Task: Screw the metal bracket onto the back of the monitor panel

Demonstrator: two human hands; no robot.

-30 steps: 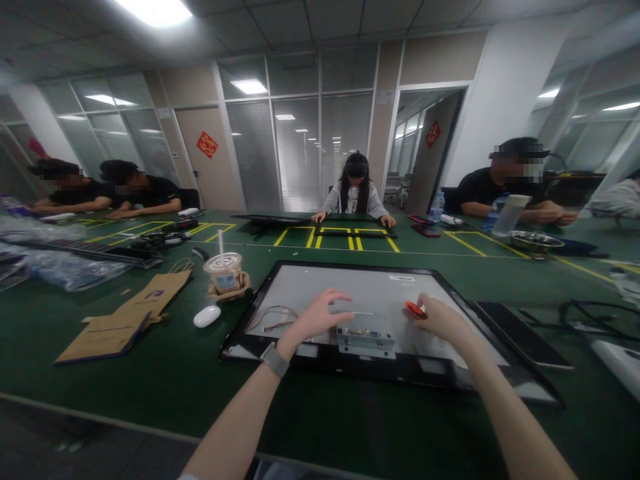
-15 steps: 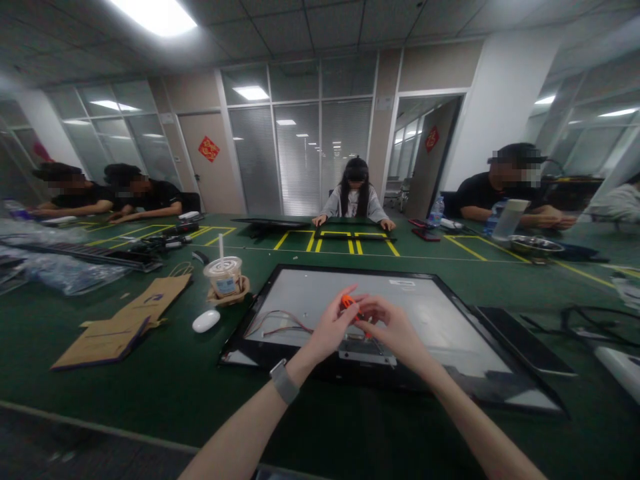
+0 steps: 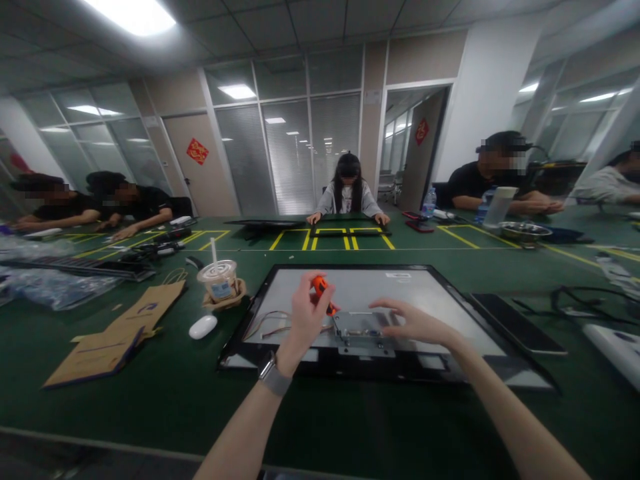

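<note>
My left hand is closed round an orange-and-black screwdriver, held tilted above a display panel. Most of its shaft cannot be made out. To the right, my right hand hovers with fingers apart and nothing in them. Its fingertips are near a metal bracket with a small board at the panel's near edge; whether they touch it I cannot tell. The panel lies flat, grey inside a black frame. Thin cables run across it to the left of the bracket.
Left of the panel are a white mouse, a drink cup in a carrier and a paper bag. A dark flat slab and cables lie to the right. Several people sit around the green table.
My hands have moved apart. The left carries the screwdriver left and upward, while the right has come off it, opened and shifted right, uncovering the bracket. The view has turned slightly right.
</note>
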